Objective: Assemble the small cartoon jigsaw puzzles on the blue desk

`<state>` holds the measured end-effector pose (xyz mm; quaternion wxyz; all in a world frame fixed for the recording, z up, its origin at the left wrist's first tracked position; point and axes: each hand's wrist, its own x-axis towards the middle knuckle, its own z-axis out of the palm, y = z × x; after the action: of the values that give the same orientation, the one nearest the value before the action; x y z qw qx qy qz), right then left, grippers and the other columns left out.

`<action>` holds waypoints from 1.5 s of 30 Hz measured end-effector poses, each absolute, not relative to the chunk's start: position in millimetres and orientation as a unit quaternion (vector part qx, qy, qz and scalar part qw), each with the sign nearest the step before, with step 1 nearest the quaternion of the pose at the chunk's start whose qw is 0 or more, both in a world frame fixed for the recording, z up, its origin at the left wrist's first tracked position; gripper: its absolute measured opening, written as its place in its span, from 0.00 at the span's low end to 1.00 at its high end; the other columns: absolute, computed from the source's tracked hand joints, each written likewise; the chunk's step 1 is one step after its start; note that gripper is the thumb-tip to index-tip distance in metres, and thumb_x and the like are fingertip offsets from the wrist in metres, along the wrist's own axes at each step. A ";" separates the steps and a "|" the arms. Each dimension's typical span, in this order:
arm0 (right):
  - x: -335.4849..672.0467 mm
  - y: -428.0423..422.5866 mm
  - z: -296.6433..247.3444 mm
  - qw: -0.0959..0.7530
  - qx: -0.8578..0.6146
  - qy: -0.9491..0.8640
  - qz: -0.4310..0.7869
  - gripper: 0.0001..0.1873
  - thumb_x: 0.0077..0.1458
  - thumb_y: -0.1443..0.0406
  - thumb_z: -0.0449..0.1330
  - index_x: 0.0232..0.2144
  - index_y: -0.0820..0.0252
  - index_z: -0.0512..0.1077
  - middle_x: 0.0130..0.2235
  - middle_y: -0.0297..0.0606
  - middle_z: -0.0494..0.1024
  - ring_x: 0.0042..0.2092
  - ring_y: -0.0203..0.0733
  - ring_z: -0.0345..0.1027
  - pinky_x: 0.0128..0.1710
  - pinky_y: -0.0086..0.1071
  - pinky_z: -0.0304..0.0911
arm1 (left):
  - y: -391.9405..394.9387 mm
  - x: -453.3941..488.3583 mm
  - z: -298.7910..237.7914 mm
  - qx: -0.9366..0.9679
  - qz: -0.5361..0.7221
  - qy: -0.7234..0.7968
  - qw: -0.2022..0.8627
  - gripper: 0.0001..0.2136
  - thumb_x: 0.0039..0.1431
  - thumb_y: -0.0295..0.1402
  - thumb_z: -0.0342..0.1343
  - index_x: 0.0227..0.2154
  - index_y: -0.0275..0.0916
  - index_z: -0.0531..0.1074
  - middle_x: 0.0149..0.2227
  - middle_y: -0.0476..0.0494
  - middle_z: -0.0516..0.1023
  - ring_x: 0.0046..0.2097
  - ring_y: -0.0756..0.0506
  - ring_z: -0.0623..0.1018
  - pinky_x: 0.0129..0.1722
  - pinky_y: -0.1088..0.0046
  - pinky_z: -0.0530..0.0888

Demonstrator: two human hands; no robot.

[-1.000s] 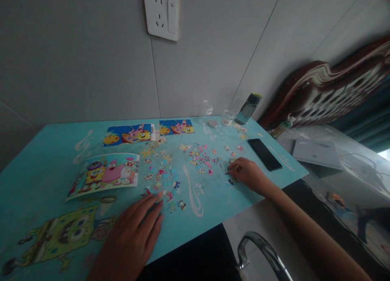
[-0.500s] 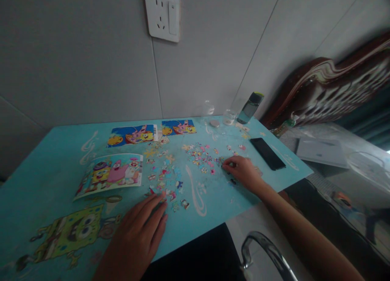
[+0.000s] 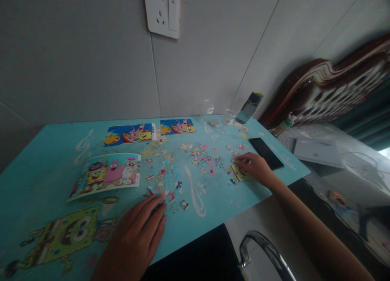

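My left hand (image 3: 138, 228) rests flat on the blue table, fingers stretched out, its fingertips at the near edge of a loose pile of jigsaw puzzle pieces (image 3: 164, 177). My right hand (image 3: 254, 167) is over a small joined yellow puzzle section (image 3: 240, 173), thumb and forefinger pinched at its upper edge. Whatever lies between those fingertips is too small to make out. Left of the right hand is a second pile of puzzle pieces (image 3: 201, 157), mostly pink and blue. A curved cartoon picture sheet (image 3: 112, 173) lies beyond my left hand.
Two blue picture cards (image 3: 131, 134) lie near the wall. A dark bottle (image 3: 250, 107), a clear cup (image 3: 228, 117) and a round lid (image 3: 214, 122) stand at the back right. A black phone (image 3: 266, 153) lies beyond my right hand. A chrome curved bar (image 3: 265, 248) is in front.
My right hand has moved right, away from the loose pieces, uncovering the yellow puzzle section. My left hand stays in place on the table. The view has shifted slightly.
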<state>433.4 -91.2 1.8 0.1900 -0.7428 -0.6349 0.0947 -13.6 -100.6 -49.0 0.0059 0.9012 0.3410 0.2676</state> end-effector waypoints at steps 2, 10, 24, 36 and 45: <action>429.9 -89.5 -2.5 0.183 -0.737 -0.645 0.091 0.17 0.60 0.53 0.60 0.42 0.55 0.81 0.42 0.41 0.80 0.38 0.43 0.73 0.39 0.35 0.65 | -100.8 -13.8 -49.6 0.900 0.263 0.348 0.007 0.15 0.70 0.34 0.51 0.56 0.40 0.71 0.61 0.40 0.71 0.62 0.39 0.70 0.61 0.53 0.70; 431.0 -81.1 -6.3 0.187 -0.741 -0.636 0.103 0.16 0.58 0.52 0.61 0.39 0.54 0.82 0.40 0.39 0.81 0.37 0.43 0.72 0.39 0.36 0.64 | -100.2 -10.3 -46.1 0.897 0.281 0.341 0.007 0.14 0.70 0.32 0.51 0.55 0.39 0.71 0.60 0.40 0.71 0.61 0.39 0.71 0.61 0.55 0.70; 409.6 -78.3 1.1 0.197 -0.745 -0.621 0.140 0.17 0.56 0.52 0.62 0.39 0.57 0.82 0.37 0.41 0.82 0.36 0.45 0.74 0.36 0.36 0.66 | -101.9 -8.8 -44.7 0.897 0.282 0.341 -0.007 0.13 0.70 0.32 0.52 0.54 0.37 0.72 0.60 0.40 0.71 0.61 0.39 0.69 0.61 0.56 0.68; 413.1 -73.1 -1.2 0.186 -0.730 -0.640 0.148 0.13 0.56 0.55 0.63 0.37 0.57 0.78 0.34 0.37 0.80 0.34 0.42 0.72 0.35 0.34 0.64 | -102.5 -9.1 -47.5 0.897 0.286 0.337 -0.003 0.13 0.70 0.31 0.52 0.54 0.37 0.72 0.60 0.40 0.71 0.61 0.40 0.70 0.61 0.57 0.68; 435.1 -24.1 -7.4 0.194 -0.761 -0.613 0.086 0.16 0.59 0.56 0.60 0.44 0.58 0.80 0.39 0.41 0.83 0.37 0.43 0.75 0.37 0.33 0.64 | -102.4 -9.5 -48.2 0.900 0.275 0.339 0.001 0.14 0.70 0.33 0.51 0.55 0.37 0.71 0.60 0.41 0.71 0.61 0.40 0.70 0.61 0.57 0.69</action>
<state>435.1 -24.1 -7.4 0.1941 -0.7611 -0.6130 0.0859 -9.5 -102.4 -48.2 0.0005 0.8999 0.3387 0.2746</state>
